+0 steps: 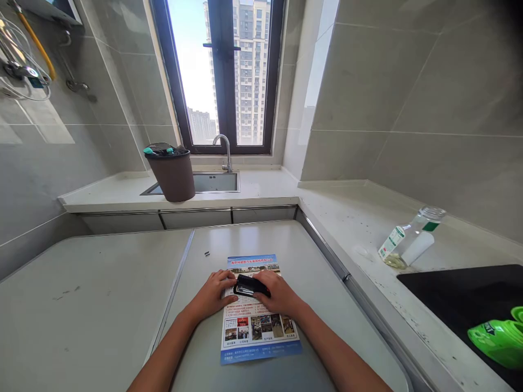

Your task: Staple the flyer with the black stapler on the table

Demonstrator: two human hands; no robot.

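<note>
A printed flyer (257, 326) with a blue top and bottom band lies flat on a white table (102, 294) in front of me. A small black stapler (250, 286) rests on the middle of the flyer. My right hand (278, 294) is closed over the stapler from the right. My left hand (214, 294) lies on the flyer's left edge, fingers curled, with its fingertips touching the stapler's left end. A tiny dark piece, perhaps a staple (207, 253), lies on the table beyond the flyer's left corner.
A brown bin (174, 174) stands on the counter beside a sink (214, 182) and faucet (224, 149) under the window. On the right counter lie a tipped clear bottle (411, 239), a black cooktop (461, 299) and a green object (500, 335).
</note>
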